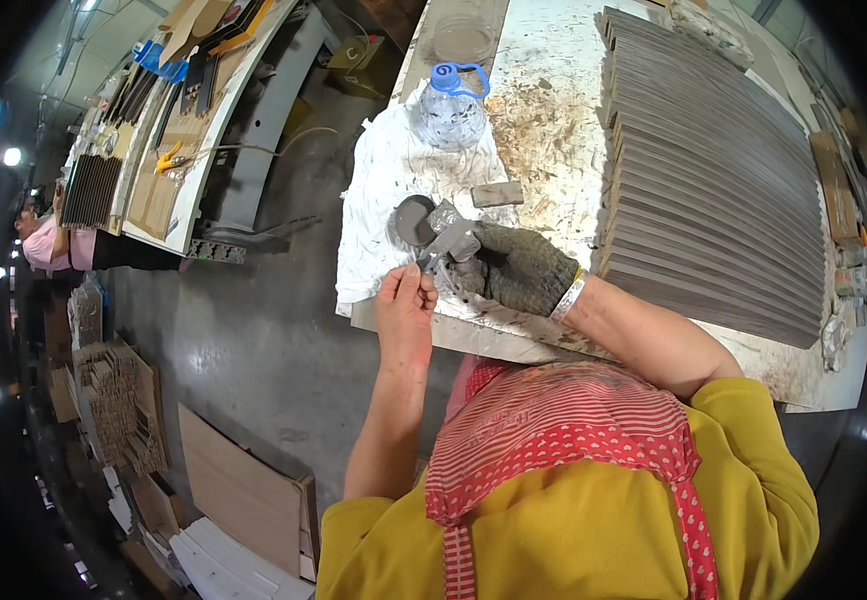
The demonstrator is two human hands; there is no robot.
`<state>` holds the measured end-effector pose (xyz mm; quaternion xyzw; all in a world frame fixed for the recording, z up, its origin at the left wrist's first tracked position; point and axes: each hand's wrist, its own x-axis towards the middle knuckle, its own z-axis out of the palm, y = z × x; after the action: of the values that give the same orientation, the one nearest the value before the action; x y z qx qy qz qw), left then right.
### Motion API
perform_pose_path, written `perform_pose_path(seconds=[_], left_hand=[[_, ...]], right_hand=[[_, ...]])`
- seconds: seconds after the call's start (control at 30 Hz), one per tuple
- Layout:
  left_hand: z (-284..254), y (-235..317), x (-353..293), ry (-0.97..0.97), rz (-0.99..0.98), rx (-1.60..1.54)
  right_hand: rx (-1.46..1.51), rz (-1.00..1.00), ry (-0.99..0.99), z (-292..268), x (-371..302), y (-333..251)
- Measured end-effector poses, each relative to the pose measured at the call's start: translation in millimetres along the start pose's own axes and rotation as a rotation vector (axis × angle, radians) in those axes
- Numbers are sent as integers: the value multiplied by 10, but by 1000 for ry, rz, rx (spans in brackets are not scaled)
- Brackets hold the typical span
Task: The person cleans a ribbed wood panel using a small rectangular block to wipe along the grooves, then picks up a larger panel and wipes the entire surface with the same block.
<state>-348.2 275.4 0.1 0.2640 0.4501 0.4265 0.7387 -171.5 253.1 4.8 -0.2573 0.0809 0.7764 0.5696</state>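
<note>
My bare left hand (408, 298) is closed in a pinch at the near edge of the work table. A thin grey tip shows by its fingertips, too small to name. Across from it, my right hand (525, 268), in a dark, dirty work glove, closes around a small grey block (453, 241), and the two hands almost meet there. Just beyond them a round dark grey dish (413, 220) sits on a white cloth (378, 190), beside a small crumpled clear wrapper (443, 216). Another grey block (497, 194) lies flat farther off.
A clear plastic jug (451, 118) with a blue cap and handle stands on the cloth. Long grey-brown strips (713, 190) are stacked in rows on the right. A second bench (168, 190) and a person (53, 240) are at far left; flat cardboard (248, 485) leans below.
</note>
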Motion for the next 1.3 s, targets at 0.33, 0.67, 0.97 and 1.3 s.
perform_pose_path(seconds=[0.33,0.67,0.97,1.3], left_hand=[[-95,-41,27,49,12,-84],[-233,-1,277,101,59,-26],[-176,-65,85,49,-19,-103],[-265,-80,96,-4,-31,-197]], right_hand=[[24,68,-82,-41,-9,43],[-64,98,-26,216,-241,48],[-172,-14,-109,5,34,28],[-200,-92,-75,160,-48,-17]])
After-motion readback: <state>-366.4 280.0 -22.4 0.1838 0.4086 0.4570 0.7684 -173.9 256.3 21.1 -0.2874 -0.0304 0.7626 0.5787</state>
